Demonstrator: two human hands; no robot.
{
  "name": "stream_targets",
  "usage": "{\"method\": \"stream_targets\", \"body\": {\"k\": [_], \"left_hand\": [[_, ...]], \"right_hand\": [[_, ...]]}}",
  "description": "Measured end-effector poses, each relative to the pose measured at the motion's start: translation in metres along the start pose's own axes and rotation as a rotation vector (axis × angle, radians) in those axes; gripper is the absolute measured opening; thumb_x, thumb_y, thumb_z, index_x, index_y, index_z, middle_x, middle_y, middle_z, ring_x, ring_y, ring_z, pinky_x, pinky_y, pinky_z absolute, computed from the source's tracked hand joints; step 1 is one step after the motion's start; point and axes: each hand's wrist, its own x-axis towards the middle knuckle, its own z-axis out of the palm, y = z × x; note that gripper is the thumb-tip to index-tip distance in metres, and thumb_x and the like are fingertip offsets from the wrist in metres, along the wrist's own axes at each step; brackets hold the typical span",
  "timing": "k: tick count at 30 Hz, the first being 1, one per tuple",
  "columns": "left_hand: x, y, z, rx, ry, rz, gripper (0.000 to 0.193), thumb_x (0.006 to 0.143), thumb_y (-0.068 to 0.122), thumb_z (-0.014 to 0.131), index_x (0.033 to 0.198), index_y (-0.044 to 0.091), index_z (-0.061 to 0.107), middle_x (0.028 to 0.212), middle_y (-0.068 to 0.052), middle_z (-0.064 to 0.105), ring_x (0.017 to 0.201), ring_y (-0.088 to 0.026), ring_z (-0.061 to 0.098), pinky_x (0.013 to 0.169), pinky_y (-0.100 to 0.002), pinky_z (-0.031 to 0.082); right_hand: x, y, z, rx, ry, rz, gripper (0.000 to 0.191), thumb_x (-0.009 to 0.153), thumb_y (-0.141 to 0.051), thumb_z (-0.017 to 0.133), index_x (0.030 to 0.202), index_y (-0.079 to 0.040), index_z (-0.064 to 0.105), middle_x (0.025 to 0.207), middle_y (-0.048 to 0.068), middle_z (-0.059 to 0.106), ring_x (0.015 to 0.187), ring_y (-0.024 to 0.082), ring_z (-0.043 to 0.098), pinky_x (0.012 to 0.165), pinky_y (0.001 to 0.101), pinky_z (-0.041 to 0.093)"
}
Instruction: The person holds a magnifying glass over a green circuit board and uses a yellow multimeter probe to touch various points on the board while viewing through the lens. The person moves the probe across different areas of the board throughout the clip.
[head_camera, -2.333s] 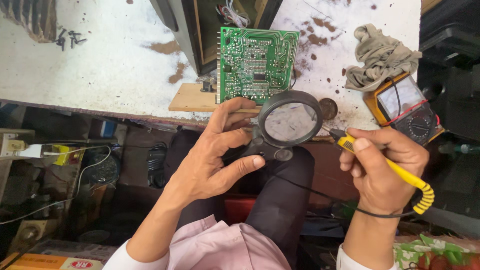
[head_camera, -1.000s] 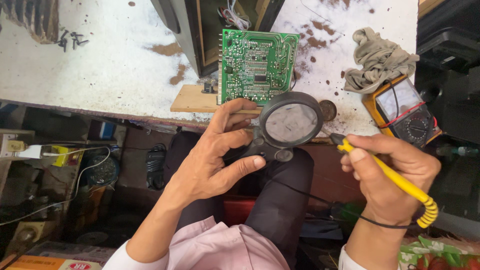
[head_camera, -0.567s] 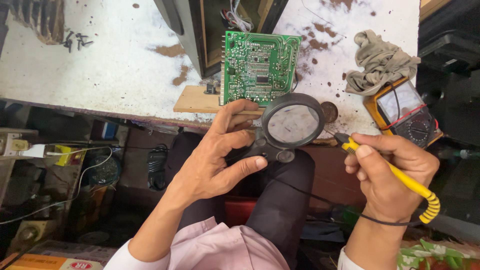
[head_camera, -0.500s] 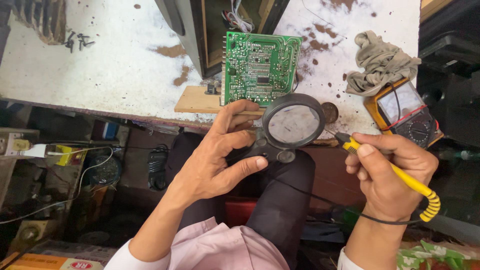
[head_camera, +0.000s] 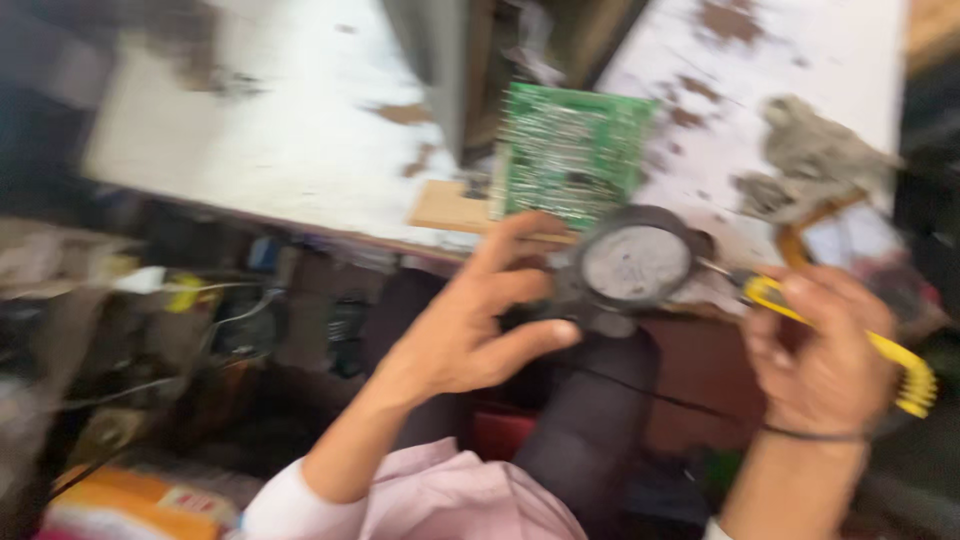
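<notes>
Frame is motion-blurred, details soft. Landmark: green circuit board (head_camera: 575, 150), lying on the worn white workbench (head_camera: 290, 130) at its near edge, one side resting on a small wooden block (head_camera: 450, 208).

Left hand (head_camera: 470, 320): just below the board, fingers curled round the black handle of a round magnifying glass (head_camera: 636, 262), thumb pressed in against it. Clamped on the handle. Lens sits just below the board's lower right corner, over the bench edge, tilted up toward the camera.

Right hand (head_camera: 825, 345): below and right of the board, closed in a pen grip on a yellow test probe (head_camera: 850, 335). Probe's metal tip points left, ends just beside the lens rim; can't tell if it touches. Yellow strain relief sticks out past the hand on the far side, black lead runs from under the wrist across the lap.

Right of the board: crumpled grey rag (head_camera: 815, 150) on the bench, orange-cased multimeter (head_camera: 850, 240) just beyond the right hand, partly hidden by it.

Below the board, under the bench: dark trouser knee, pink shirt sleeves, tangle of wires at far left.
</notes>
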Motion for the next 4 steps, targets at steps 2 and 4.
{"method": "stream_targets", "body": {"k": [2,4], "left_hand": [[-0.001,-0.001,-0.002,0.014,0.023,0.034,0.033,0.094,0.028,0.079,0.097,-0.001,0.064,0.154,-0.019,0.043,0.136,-0.033,0.057,0.115,-0.042,0.049],[-0.003,-0.001,-0.003,0.055,0.035,0.065,0.034,0.096,0.030,0.078,0.100,-0.001,0.066,0.151,-0.018,0.044,0.135,-0.032,0.056,0.116,-0.040,0.049]], "right_hand": [[0.006,0.007,0.000,0.001,-0.071,-0.080,0.020,0.104,-0.013,0.061,0.101,0.007,0.065,0.076,0.013,0.063,0.048,0.015,0.049,0.044,0.0244,0.032],[0.021,0.002,0.002,0.175,-0.166,0.001,0.019,0.106,-0.014,0.064,0.102,0.004,0.061,0.077,0.012,0.062,0.048,0.012,0.046,0.045,0.0220,0.031]]}}
